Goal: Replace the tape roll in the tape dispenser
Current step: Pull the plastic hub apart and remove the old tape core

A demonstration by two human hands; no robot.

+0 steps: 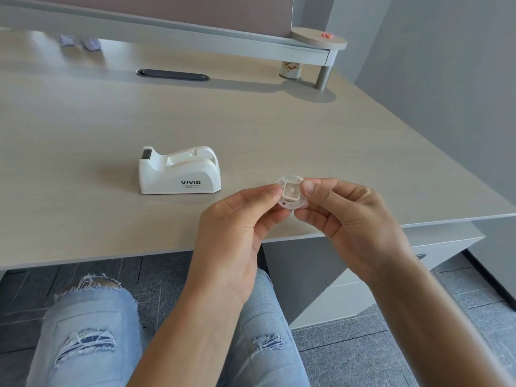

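A white tape dispenser (180,171) marked VIVID stands on the wooden desk (251,129), its roll bay empty and its cutter at the left end. To its right, above the desk's front edge, both hands pinch a small round white plastic spool hub (291,193) with a square centre. My left hand (237,227) holds its left rim with thumb and fingers. My right hand (346,219) grips its right rim, thumb on top. No tape roll is visible on the hub or the desk.
A raised shelf (318,39) runs along the back on a grey post (322,76), with a small patterned cup (291,69) under it. A dark cable slot (172,75) lies in the desk. A grey drawer unit (363,275) stands under the desk at right. My knees are below.
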